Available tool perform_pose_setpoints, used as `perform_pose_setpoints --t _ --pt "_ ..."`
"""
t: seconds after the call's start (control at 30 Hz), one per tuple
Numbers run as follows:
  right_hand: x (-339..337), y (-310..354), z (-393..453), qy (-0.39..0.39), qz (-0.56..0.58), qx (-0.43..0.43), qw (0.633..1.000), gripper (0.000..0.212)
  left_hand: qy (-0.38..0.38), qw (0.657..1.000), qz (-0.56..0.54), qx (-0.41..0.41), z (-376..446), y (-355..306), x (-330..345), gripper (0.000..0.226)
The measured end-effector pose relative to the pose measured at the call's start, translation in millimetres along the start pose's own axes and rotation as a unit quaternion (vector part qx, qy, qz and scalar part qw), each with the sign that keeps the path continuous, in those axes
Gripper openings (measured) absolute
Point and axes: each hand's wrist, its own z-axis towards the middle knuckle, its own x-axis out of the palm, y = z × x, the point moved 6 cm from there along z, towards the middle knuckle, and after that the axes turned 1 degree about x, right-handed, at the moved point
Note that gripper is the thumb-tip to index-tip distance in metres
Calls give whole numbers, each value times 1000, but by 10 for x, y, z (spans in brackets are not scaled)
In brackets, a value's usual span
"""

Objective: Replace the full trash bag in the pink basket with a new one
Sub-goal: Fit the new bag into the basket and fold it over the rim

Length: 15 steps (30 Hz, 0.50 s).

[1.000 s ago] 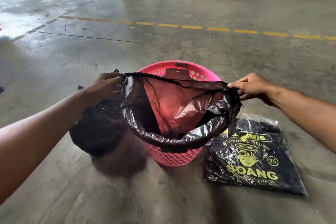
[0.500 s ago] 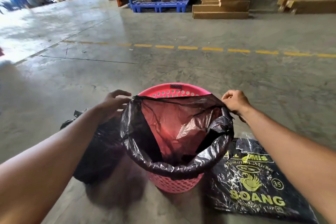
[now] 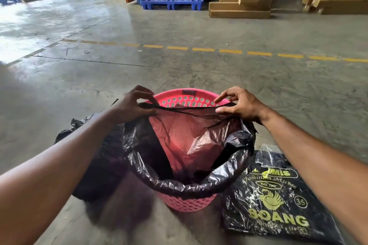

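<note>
The pink basket [image 3: 187, 203] stands on the concrete floor in front of me. A new black trash bag [image 3: 185, 185] hangs inside it, its near edge folded over the near rim. My left hand [image 3: 133, 105] pinches the bag's far edge at the left. My right hand [image 3: 239, 103] pinches the same edge at the right. The edge is stretched taut between them, just inside the basket's bare far rim [image 3: 187, 92]. The full black trash bag [image 3: 99, 165] lies on the floor to the left of the basket, partly hidden by my left arm.
A flat pack of black bags [image 3: 276, 205] with yellow print lies on the floor at the right of the basket. A dashed yellow line [image 3: 205, 49] crosses the floor ahead. A blue pallet [image 3: 173, 2] and stacked cardboard [image 3: 243, 0] stand far behind.
Both hands have moved forward and inward along the bag's edge, from the basket's sides to its far rim. The camera has tilted up, so the basket sits lower in view.
</note>
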Motion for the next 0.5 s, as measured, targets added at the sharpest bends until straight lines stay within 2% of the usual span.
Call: perform_pose_setpoints --t 0.1,0.17,0.23,0.3,0.4,0.5 --pt "27 -4 101 -47 -21 -8 999 11 -6 1000 11 17 116 -47 47 26" --pt "15 -26 168 -86 -9 11 996 8 -20 999 -33 3 202 -39 73 15" --pt "15 -28 218 -113 4 22 993 10 -40 993 -100 -45 267 35 106 27" --pt "9 -32 280 -145 15 19 989 14 -76 985 -133 -83 320 94 127 25" --pt "-19 -53 367 -180 6 31 983 20 -116 979 -130 -101 424 119 97 15" --pt "-7 -84 483 -175 2 55 983 19 -101 980 -114 -128 562 200 35 16"
